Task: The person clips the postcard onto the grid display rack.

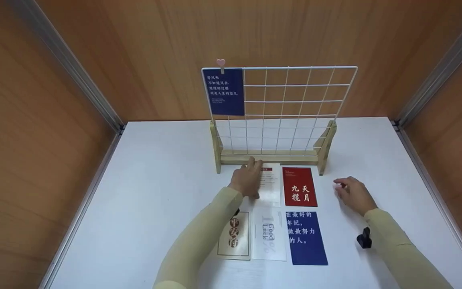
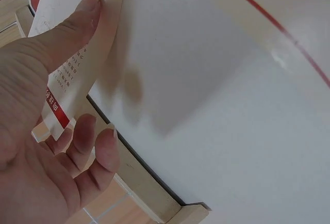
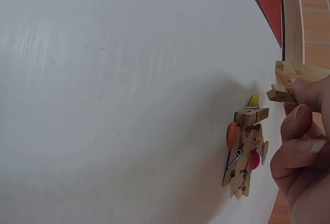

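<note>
White table [image 1: 146, 192], wood-grain walls [image 1: 155, 48]; grid [image 1: 283, 101] near back edge. Left hand [image 1: 247, 180] pinches card [image 1: 271, 188]; right hand [image 1: 354, 196], clothespin [image 3: 280, 94]. Sheet [image 1: 269, 237]: "Good Luck".

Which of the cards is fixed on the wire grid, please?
The dark blue card at the upper left of the grid, held by the pink heart clip. No other card hangs there; the second blue card lies on the table.

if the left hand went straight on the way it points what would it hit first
The left hand would probably meet the rack's wooden base first, though depth there is unclear.
</note>
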A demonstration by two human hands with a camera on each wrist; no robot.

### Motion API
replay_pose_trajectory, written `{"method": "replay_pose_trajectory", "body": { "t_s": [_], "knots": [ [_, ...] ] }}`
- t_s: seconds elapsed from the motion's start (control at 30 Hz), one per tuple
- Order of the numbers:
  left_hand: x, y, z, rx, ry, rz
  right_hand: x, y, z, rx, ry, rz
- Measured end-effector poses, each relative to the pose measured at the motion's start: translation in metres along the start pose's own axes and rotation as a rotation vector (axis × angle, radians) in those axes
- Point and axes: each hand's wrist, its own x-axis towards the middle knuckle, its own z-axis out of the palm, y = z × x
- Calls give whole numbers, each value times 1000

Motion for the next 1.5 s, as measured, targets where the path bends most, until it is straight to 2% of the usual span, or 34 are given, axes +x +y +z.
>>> {"method": "replay_pose_trajectory", "body": {
  "t_s": [0.03, 0.07, 0.1, 0.13, 0.23, 0.37, 0.53, 0.77, 1.1, 1.3, 1.5],
  "knots": [
    [13, -7, 20, -19, 4, 19, 12, 35, 9, -48, -34, 42],
    [21, -12, 33, -38, 26, 59, 18, 60, 15, -35, -39, 20],
    [22, -13, 32, -46, 27, 64, 19, 64, 17, -43, -42, 42],
    [27, -13, 39, -45, 40, 66, 21, 68, 18, -38, -39, 52],
    [28, -10, 39, -15, 44, 37, 15, 51, 13, -32, -37, 115],
    [28, -10, 39, 15, 45, 46, 13, 48, 11, 9, -26, 162],
    [29, -12, 39, 13, 71, 68, 11, 47, 10, 31, 1, 139],
    [32, -16, 37, -65, 137, 81, 13, 45, 9, 14, 11, 129],
    [30, -17, 29, -137, 158, 80, 10, 46, 11, -9, 29, 73],
    [28, -20, 25, -121, 217, 117, 9, 47, 11, 13, -1, 89],
    [25, -23, 19, -104, 224, 127, 8, 44, 12, 17, -2, 77]
  ]
}}
